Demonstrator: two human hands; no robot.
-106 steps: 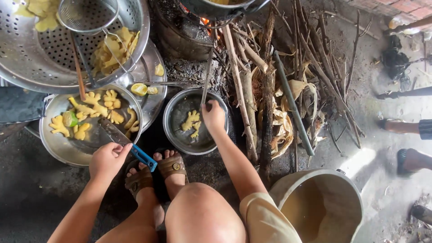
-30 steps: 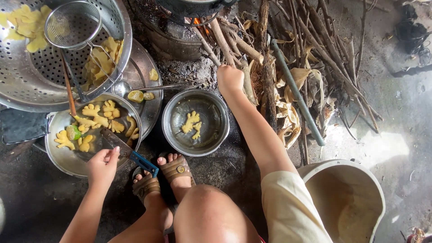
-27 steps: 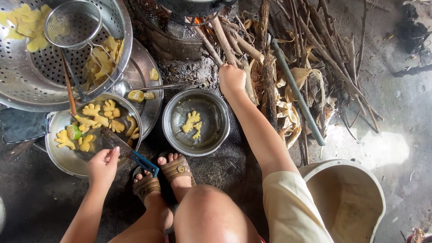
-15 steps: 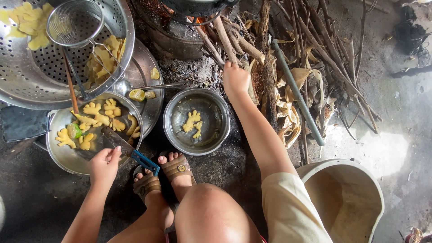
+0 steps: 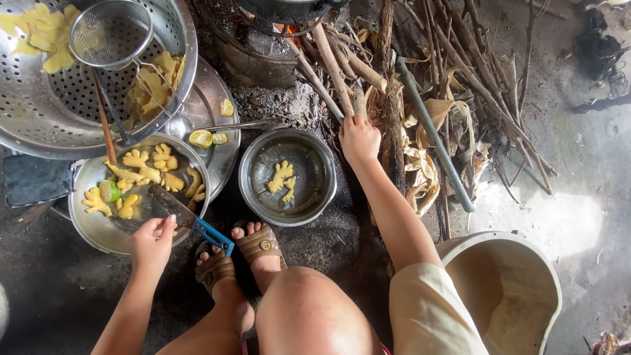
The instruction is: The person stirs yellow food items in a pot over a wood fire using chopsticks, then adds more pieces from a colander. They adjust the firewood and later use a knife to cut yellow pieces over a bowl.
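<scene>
Right hand [image 5: 359, 139] closed around a stick [image 5: 327, 72] that lies in the woodpile, running to the fire. Left hand [image 5: 152, 242] grips a knife [image 5: 187, 215], blade resting in the pan [image 5: 98, 233] of yellow pieces.

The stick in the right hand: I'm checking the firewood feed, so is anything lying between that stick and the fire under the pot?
Nothing visible blocks it. The right hand grips the stick, which runs among other sticks straight up to the flames at the stove mouth.

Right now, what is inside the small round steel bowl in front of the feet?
Inside the small steel bowl lie two yellow dough pieces, touching each other; nothing covers them. The right hand is beside it.
</scene>
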